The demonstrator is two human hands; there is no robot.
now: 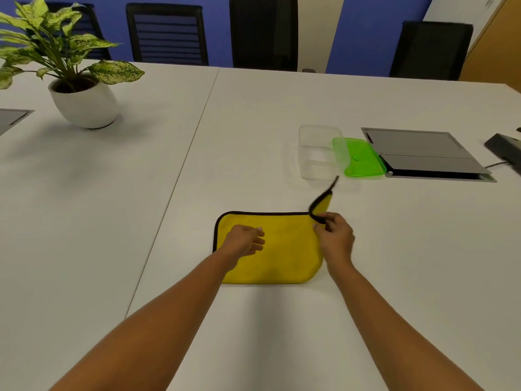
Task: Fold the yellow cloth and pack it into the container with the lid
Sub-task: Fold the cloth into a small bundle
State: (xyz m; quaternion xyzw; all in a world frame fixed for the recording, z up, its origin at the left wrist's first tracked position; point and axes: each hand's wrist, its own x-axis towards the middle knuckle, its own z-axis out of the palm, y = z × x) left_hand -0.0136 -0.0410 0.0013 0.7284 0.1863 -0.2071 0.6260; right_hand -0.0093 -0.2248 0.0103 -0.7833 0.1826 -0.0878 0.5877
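The yellow cloth (284, 249) with a dark border lies folded on the white table in front of me. My left hand (244, 240) rests flat on its left part, fingers spread. My right hand (335, 235) pinches the cloth's far right corner, and that corner stands lifted and curled above the table. Beyond the cloth, to the right, sits a clear plastic container (317, 153) with no lid on it. Its green lid (359, 157) leans against the container's right side.
A potted plant (81, 100) in a white pot stands at the far left. A grey cable hatch (423, 153) is set into the table right of the lid, with a dark device (504, 149) beyond it. Black chairs (169, 35) line the far edge.
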